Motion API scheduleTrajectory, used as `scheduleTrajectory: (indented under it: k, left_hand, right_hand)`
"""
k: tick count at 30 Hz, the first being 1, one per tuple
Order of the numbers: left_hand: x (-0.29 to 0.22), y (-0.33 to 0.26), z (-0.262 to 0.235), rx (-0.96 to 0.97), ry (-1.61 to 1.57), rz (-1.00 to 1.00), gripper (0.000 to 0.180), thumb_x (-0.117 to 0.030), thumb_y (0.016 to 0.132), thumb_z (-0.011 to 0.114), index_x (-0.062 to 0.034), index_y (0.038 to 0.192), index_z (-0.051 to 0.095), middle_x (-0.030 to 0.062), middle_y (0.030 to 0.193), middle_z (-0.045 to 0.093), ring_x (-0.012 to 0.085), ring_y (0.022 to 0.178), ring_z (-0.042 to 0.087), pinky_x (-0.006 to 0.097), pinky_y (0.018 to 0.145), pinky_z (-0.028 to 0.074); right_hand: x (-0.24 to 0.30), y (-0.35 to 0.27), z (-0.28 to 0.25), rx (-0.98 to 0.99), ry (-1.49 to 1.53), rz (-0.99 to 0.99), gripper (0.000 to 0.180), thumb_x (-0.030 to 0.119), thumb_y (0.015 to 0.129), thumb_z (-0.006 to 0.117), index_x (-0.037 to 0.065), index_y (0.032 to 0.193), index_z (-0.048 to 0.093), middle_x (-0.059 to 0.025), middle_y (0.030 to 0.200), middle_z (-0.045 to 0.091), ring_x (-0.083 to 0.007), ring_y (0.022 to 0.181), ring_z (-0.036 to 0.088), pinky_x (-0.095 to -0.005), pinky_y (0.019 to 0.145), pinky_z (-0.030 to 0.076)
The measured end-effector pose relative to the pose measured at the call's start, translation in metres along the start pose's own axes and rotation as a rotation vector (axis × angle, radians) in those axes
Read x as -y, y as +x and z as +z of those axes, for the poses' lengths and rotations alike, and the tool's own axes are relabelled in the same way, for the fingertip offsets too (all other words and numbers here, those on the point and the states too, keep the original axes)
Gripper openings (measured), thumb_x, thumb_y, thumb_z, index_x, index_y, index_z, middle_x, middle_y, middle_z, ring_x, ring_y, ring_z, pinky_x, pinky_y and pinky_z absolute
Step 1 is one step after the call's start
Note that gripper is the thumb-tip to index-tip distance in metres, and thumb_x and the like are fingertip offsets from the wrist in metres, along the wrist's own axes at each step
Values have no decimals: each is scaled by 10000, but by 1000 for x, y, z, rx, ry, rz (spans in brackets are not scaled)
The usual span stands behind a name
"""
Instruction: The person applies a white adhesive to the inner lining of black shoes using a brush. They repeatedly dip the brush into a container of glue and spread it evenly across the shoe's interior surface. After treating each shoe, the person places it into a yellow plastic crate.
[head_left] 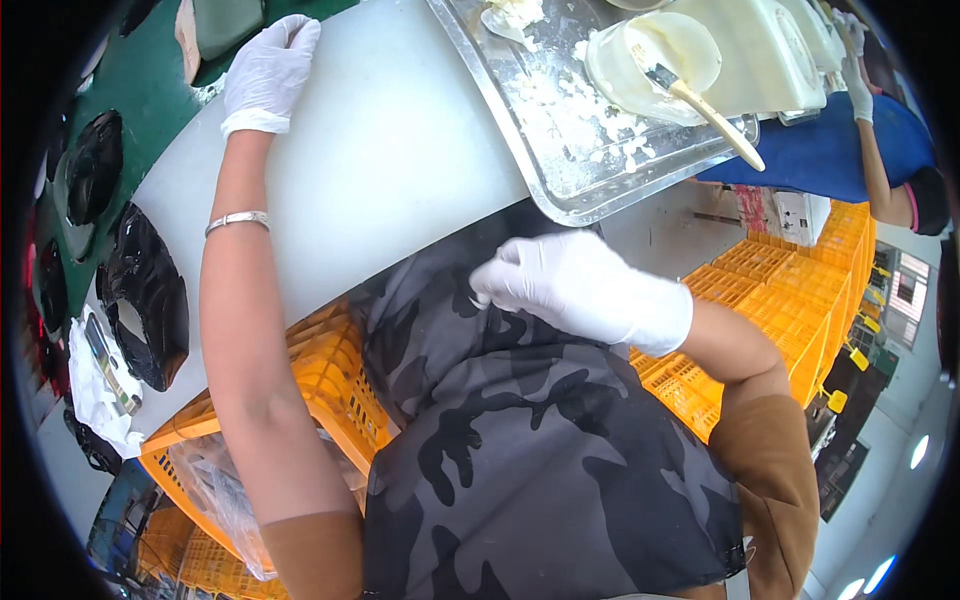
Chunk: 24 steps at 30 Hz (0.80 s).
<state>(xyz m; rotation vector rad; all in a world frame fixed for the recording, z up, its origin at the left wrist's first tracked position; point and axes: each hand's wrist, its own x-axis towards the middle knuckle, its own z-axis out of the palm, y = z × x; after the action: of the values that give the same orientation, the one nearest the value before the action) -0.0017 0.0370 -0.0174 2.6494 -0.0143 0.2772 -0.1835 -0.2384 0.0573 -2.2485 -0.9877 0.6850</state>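
My left hand (270,78), in a white glove, is at the far left end of a white work board (390,120). Its fingers are curled closed beside a grey-green piece with a tan edge (222,35); what they hold, if anything, is hidden. My right hand (585,292), gloved too, hovers before my camouflage apron (540,450) with thumb and fingers pinched together. Nothing I can name shows in that pinch. Beyond it is a metal tray (560,200) with white clumps, and a white tub (650,60) with a brush (715,120) resting across it.
Black glossy pieces (145,300) lie at the left near a green surface (160,110). White paper (95,400) holds a small flat object. Orange crates (335,385) stand below the board and stack up at right (780,280). A co-worker's gloved hand (855,85) shows at far right.
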Motion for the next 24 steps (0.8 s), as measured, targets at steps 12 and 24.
scheduleTrajectory:
  k: [12,24]
  left_hand:
    - [-3,0,1,-1,24,18,343,-379,848,542,-121,1060,618,70,999,642,230,921,599,289,810,443]
    - [2,0,6,-73,-37,77,322,-388,848,508,-128,997,629,100,903,644,288,855,594,348,753,455]
  right_hand:
    - [-107,15,83,44,-419,-154,245,164,778,531,139,1006,618,-45,948,574,-231,882,554,-315,734,463]
    - [-120,3,78,-2,-585,-179,182,221,733,567,84,827,641,-74,800,562,-256,815,576,-367,728,476]
